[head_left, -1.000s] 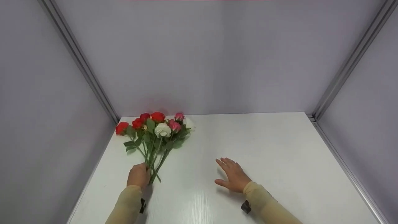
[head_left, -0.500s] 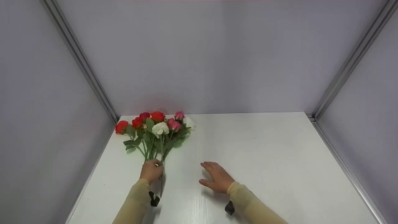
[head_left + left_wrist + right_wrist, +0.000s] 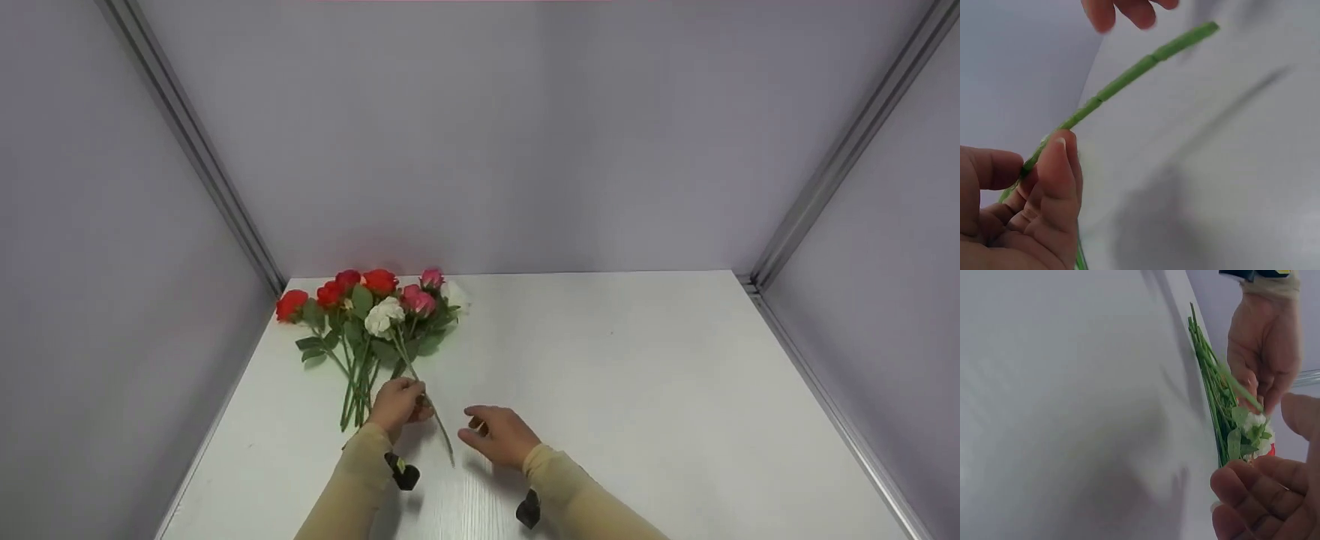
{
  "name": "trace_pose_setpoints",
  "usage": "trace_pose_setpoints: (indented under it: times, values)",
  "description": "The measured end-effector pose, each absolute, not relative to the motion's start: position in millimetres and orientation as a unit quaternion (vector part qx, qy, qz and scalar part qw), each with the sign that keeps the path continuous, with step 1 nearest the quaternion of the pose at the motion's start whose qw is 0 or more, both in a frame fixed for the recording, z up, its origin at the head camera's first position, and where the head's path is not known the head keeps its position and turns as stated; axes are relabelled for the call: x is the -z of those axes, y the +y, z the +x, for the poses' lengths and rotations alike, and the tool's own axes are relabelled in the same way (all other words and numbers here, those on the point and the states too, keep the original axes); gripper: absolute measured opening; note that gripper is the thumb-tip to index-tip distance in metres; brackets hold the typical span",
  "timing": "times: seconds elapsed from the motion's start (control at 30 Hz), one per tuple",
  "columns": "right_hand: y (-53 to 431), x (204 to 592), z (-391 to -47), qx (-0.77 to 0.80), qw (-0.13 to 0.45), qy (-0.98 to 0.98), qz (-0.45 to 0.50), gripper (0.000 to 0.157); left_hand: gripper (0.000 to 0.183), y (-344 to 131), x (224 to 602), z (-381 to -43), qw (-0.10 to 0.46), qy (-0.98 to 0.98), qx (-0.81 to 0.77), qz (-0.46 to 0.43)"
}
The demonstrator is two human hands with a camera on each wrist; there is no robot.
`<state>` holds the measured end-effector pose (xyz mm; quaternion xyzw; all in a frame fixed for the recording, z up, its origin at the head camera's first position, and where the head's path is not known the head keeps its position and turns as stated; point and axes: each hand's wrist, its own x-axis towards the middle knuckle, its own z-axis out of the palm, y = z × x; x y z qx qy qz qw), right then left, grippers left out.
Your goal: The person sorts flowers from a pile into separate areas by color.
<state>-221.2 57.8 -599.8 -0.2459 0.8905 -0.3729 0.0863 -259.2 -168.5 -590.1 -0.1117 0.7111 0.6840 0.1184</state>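
One white ruffled flower [image 3: 384, 316], long green stem [image 3: 442, 433] set aslant, its head at the near side of the flower group and its cut end pointing towards the person; whether the head touches its neighbours cannot be told. One left hand [image 3: 399, 405], pinching that stem between thumb and fingers partway along, the lower length projecting beyond the grip. One right hand [image 3: 501, 435], fingers gently bent and thumb standing apart from them, placed just beside the stem's free end. Four red roses [image 3: 292, 306], at the left and back of the group; pink roses [image 3: 419, 303], at its right; a second white flower [image 3: 455, 295], at the far right edge, pale against the white worktop [image 3: 660, 390]. Green leaves [image 3: 315, 349] and a loose sheaf of stems [image 3: 356, 397], lying beside the left hand. Two cream sleeves [image 3: 352, 480], each with a black device [image 3: 405, 475] at the wrist. Grey panels [image 3: 562, 150], enclosing the worktop at back and sides.
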Motion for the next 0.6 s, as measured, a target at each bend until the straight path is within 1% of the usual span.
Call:
trace_pose_setpoints:
  times: [0.13, 0.3, 0.5, 0.6]
  values:
    - [52.7, 601.7, -221.3, 0.402, 0.085, 0.880, -0.239, 0.041, 0.024, -158.5, 590.4, -261.7, 0.117, 0.677, -0.719, -0.108]
    - [51.1, 604.0, -219.6, 0.403, 0.065, 0.886, -0.218, 0.023, 0.020, -151.2, 592.5, -262.3, 0.105, 0.649, -0.746, -0.103]
    - [48.7, 606.8, -221.9, 0.391, 0.041, 0.897, -0.202, 0.014, 0.018, -146.5, 595.0, -263.6, 0.104, 0.646, -0.749, -0.101]
    - [48.0, 607.2, -223.2, 0.381, 0.029, 0.902, -0.199, 0.009, 0.019, -143.6, 594.5, -264.6, 0.106, 0.650, -0.745, -0.103]
